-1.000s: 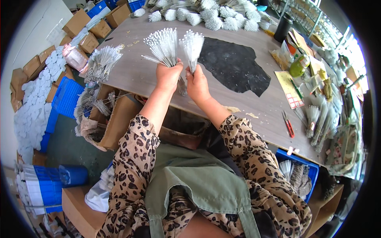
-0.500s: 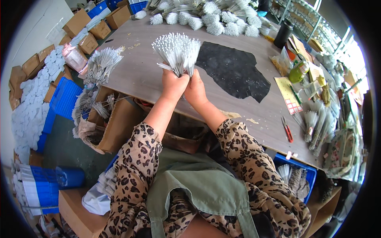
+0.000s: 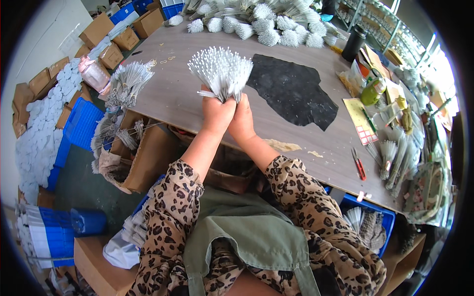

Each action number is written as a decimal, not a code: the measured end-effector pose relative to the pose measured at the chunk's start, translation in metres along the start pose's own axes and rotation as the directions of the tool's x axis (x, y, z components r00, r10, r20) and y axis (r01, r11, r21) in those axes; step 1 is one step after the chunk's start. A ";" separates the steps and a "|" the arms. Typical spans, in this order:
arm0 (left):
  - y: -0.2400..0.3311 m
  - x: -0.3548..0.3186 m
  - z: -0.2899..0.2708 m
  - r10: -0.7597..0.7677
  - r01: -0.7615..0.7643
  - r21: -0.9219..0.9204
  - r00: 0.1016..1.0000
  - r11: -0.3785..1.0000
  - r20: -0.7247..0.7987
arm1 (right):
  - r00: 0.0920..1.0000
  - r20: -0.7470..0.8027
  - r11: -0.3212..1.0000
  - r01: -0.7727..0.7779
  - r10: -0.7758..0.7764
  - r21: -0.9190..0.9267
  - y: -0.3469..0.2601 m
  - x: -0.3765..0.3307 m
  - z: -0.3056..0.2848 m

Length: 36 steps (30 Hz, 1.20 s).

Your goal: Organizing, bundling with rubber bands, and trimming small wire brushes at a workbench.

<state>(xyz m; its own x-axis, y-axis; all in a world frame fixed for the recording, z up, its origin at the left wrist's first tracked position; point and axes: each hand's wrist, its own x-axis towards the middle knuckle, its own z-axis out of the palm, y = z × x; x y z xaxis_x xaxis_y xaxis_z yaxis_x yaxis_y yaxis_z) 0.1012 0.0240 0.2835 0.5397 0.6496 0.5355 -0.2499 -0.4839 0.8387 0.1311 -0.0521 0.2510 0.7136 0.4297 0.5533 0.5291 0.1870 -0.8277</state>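
Head view: left hand (image 3: 216, 112) and right hand (image 3: 243, 120) pressed side by side, both closed around base of one bundle of white-tipped stems (image 3: 220, 71), held upright above near edge of counter (image 3: 173, 89). Tips fan upward. Black irregular sheet (image 3: 292, 91) just right on counter. Similar bundles (image 3: 266, 24) at far edge. Red-handled cutters (image 3: 359, 164) well right.

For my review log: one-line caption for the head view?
Both hands, left and right, clasp a fanned bundle of white-tipped stems above a grey worktable.
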 end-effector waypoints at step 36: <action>-0.001 -0.065 -0.133 -0.499 0.498 -0.832 0.800 0.244 0.332 | 0.814 0.309 0.638 -0.578 0.492 0.508 0.021 0.012 -0.074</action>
<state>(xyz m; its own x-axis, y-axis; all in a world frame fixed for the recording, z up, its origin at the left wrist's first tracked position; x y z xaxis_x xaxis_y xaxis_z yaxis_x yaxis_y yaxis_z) -0.0400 0.0604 0.2611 0.8238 0.5664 -0.0228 -0.4615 0.6935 0.5533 0.1852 -0.1084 0.2469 0.6995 0.7145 0.0141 -0.3086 0.3197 -0.8959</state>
